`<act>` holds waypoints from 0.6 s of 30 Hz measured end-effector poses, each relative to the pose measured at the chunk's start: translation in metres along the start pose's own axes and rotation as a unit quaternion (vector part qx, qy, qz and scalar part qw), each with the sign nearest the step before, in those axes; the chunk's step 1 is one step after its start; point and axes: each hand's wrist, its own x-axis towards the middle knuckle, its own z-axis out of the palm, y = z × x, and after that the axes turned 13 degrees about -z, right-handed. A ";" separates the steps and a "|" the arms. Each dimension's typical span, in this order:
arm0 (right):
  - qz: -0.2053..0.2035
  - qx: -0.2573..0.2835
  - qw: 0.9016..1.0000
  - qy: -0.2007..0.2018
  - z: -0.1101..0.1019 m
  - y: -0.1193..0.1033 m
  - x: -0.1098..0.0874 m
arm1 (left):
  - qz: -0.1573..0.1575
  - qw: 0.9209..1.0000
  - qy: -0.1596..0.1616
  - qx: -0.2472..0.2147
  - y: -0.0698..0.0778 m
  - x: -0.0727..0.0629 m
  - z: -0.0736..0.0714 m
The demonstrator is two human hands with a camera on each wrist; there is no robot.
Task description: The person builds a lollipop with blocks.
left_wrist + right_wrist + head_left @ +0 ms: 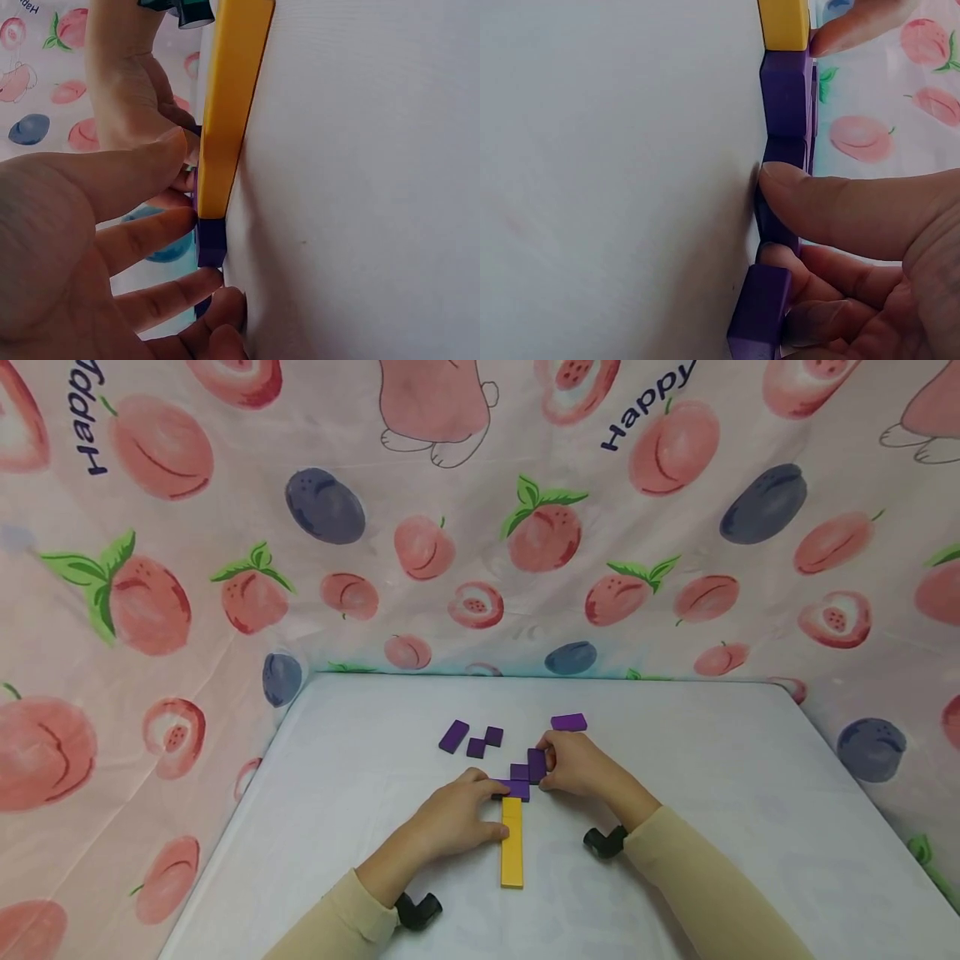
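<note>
A long yellow strip of blocks (512, 852) lies on the table, with a flat purple block (519, 791) across its far end. Beyond that sit a small purple square (519, 772) and an upright-set purple rectangular block (536, 766). My right hand (581, 764) pinches this rectangular block from its right side, thumb (784, 178) at its near end. Spread along the left edge, my left hand (461, 814) touches the yellow strip with its thumb (174, 150), while its extended fingers (176, 292) rest at the purple blocks.
To the far left lie a purple rectangle (453, 736) and two small purple squares (476, 747). Another purple block (569, 722) lies just beyond my right hand. The white tabletop (360, 735) ends at a fruit-patterned cloth (450, 543). Dark wrist cameras (604, 842) hang below the sleeves.
</note>
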 end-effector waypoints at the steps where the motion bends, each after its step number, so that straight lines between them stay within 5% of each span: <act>1: 0.000 0.000 1.000 0.000 0.000 0.000 0.000 | 0.000 1.000 -0.001 -0.001 0.000 0.001 -0.001; 18: 0.011 -0.037 0.999 0.002 0.005 0.001 0.003 | 0.008 0.997 -0.045 -0.057 -0.007 0.023 -0.016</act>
